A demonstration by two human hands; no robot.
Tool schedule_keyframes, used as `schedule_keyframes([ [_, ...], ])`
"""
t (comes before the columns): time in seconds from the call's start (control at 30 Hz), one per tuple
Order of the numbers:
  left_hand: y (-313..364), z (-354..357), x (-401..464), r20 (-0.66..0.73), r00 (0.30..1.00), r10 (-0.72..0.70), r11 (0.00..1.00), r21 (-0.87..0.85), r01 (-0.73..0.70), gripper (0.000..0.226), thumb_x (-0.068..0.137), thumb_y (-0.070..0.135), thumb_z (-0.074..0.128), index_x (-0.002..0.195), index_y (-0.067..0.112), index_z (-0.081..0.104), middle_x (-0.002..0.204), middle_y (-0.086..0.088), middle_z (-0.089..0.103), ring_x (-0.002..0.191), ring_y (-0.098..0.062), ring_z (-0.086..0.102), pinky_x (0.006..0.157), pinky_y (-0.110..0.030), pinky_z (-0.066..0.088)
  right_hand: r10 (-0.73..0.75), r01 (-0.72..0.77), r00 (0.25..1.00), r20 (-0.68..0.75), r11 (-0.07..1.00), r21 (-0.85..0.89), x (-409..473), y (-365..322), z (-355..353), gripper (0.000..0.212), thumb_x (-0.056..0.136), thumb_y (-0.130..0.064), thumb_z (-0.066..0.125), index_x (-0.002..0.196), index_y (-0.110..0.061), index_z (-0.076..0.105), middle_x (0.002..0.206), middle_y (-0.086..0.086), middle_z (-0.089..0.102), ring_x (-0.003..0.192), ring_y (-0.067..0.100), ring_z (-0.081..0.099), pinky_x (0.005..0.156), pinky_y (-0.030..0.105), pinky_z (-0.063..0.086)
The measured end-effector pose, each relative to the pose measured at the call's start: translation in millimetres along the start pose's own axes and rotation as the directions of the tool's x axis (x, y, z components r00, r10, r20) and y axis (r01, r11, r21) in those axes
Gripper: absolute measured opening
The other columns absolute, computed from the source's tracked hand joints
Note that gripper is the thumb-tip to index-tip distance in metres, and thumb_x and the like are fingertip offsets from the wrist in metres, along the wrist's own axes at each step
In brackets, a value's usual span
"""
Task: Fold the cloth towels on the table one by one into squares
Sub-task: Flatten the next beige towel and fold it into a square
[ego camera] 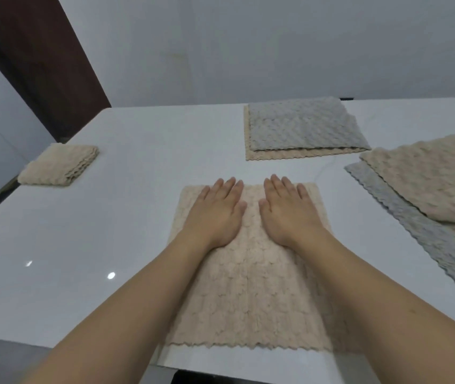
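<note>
Both hands, left (216, 214) and right (287, 213), lay flat, gripping nothing, pressing the towel (251, 295) smooth, likely before folding.

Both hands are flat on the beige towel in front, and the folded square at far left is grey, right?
Not quite. The head view shows both hands, left and right, flat on the beige towel, but the folded square at far left is beige, not grey.

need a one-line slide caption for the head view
Both hands, left and right, press flat on a beige towel; one folded beige square lies far left.
</note>
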State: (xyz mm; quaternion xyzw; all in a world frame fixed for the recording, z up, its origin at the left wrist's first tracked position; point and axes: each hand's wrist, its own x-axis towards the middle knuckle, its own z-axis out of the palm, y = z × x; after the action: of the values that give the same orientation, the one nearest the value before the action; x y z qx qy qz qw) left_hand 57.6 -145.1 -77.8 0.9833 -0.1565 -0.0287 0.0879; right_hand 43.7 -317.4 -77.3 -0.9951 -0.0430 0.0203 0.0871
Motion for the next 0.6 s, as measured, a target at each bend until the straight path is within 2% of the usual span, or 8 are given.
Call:
schedule_keyframes([
  [0.17, -7.5, 0.8, -1.5, -0.009, 1.000, -0.026, 1.000, 0.014, 0.026, 0.058, 0.106, 0.042, 0.015, 0.159, 0.022, 0.007, 0.166, 0.007, 0.003, 0.152, -0.012, -0.001, 0.124, -0.037, -0.002, 0.007, -0.006, 1.000, -0.009, 1.000, 0.029, -0.8, 4.5, -0.2, 0.059, 0.102, -0.039, 0.011, 0.156, -0.017, 0.004, 0.163, -0.003, -0.002, 0.149, 0.014, -0.006, 0.121, 0.039, -0.006],
  [0.4, -60.4, -11.5, -19.5, 0.026, 0.990, -0.142, 0.990, -0.002, 0.142, 0.061, 0.105, 0.045, 0.012, 0.159, 0.018, 0.002, 0.167, 0.003, -0.002, 0.153, -0.014, -0.004, 0.124, -0.034, -0.001, 0.056, -0.057, 0.998, 0.020, 0.998, 0.014, -6.5, 41.4, -7.1, 0.058, 0.102, -0.039, 0.009, 0.156, -0.019, 0.002, 0.163, -0.005, -0.006, 0.149, 0.011, -0.008, 0.121, 0.040, -0.005],
  [0.6, -65.1, -10.1, -20.3, 0.010, 0.989, -0.145, 0.989, -0.008, 0.145, 0.060, 0.105, 0.044, 0.012, 0.159, 0.019, 0.002, 0.167, 0.004, -0.001, 0.152, -0.013, -0.004, 0.124, -0.035, -0.002, 0.069, -0.069, 0.997, 0.017, 0.997, 0.031, -5.7, 46.2, -5.6, 0.059, 0.102, -0.039, 0.009, 0.156, -0.020, 0.001, 0.163, -0.005, -0.008, 0.149, 0.011, -0.009, 0.121, 0.040, -0.006],
])
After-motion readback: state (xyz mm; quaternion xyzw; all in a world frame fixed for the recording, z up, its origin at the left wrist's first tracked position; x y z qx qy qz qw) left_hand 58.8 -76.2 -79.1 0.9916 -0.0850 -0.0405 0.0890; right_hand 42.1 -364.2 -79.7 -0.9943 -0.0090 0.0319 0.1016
